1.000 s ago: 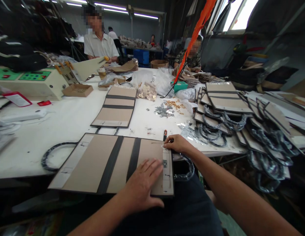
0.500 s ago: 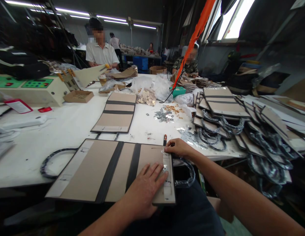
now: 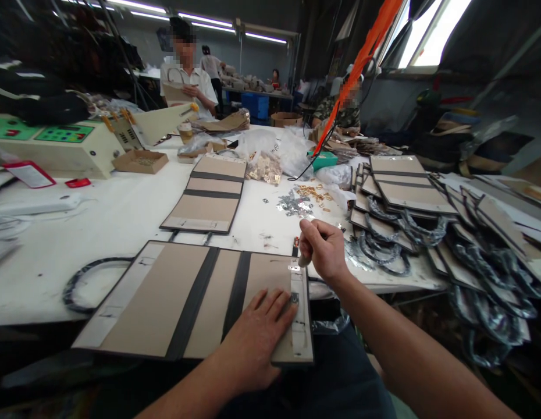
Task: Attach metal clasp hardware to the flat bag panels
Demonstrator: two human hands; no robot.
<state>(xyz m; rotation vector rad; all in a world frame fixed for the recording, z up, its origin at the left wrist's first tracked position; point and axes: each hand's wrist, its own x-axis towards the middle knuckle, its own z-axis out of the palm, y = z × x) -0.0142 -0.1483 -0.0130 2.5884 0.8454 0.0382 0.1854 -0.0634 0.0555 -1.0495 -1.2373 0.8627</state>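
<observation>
Left hand (image 3: 259,331) flat, right hand (image 3: 323,249) curled.

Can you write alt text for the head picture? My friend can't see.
A person's left hand rests on a beige panel with dark stripes; the right hand is curled near its right edge. Beyond, metal bits lie on a white table.

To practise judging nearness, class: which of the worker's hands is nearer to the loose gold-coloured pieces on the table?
Right. The right hand is raised just on the worker's side of the gold-coloured pieces; the left hand rests on the open panel, farther back.
</observation>
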